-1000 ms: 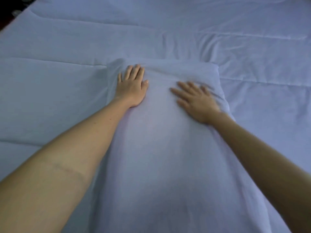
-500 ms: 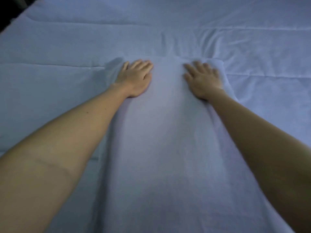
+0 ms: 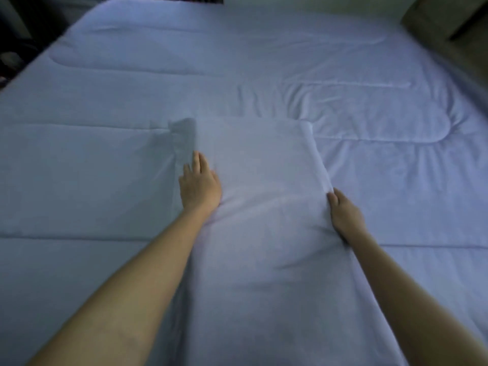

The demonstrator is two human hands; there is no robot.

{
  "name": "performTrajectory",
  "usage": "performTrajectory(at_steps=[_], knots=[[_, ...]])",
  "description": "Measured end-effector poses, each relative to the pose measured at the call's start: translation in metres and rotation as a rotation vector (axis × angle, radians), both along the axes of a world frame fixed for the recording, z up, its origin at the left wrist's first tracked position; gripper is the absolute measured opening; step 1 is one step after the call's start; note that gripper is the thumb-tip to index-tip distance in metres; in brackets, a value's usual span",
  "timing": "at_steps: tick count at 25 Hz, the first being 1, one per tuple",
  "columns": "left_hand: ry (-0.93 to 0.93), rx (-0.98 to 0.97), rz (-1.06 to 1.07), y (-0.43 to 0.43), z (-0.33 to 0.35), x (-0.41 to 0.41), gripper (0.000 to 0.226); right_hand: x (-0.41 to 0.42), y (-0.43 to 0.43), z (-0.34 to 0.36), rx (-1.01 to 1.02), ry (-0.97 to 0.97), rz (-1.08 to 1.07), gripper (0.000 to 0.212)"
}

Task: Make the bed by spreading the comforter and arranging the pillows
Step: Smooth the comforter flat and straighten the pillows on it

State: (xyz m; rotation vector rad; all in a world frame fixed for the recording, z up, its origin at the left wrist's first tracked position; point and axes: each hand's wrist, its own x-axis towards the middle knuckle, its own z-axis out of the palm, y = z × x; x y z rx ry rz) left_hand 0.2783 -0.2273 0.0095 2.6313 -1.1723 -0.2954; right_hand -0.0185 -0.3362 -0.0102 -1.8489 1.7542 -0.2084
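A white pillow (image 3: 264, 233) lies lengthwise in the middle of the bed, on top of the pale blue quilted comforter (image 3: 105, 180), which is spread flat over the whole mattress. My left hand (image 3: 199, 188) rests flat on the pillow's left side, fingers together and pointing away from me. My right hand (image 3: 344, 213) is at the pillow's right edge, with the fingers curled on the fabric seam. Both forearms reach in from the bottom of the view.
The comforter has creases beyond the pillow's far end (image 3: 303, 101). A dark floor area (image 3: 15, 35) shows past the bed's far left corner. A brown piece of furniture (image 3: 449, 19) stands at the far right corner.
Both hands have slid back from the pillow's far end toward me. The right hand has moved to the right edge and curled on it. The view has lifted, showing more of the bed.
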Motion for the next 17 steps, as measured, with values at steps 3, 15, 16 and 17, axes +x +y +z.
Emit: performTrajectory(at_steps=[3, 15, 16, 17], knots=[[-0.087, -0.062, -0.327, 0.053, 0.009, -0.066, 0.061, -0.018, 0.060, 0.018, -0.086, 0.228, -0.118, 0.051], [-0.045, 0.095, -0.129, 0.118, 0.023, -0.065, 0.063, -0.089, 0.159, 0.037, 0.046, 0.441, -0.069, 0.059], [-0.070, 0.058, -0.258, 0.123, 0.019, -0.077, 0.063, -0.073, 0.166, 0.037, -0.039, 0.411, 0.009, 0.059], [-0.074, 0.080, -0.417, 0.132, 0.013, -0.090, 0.064, -0.054, 0.180, 0.034, -0.132, 0.353, 0.160, 0.060]])
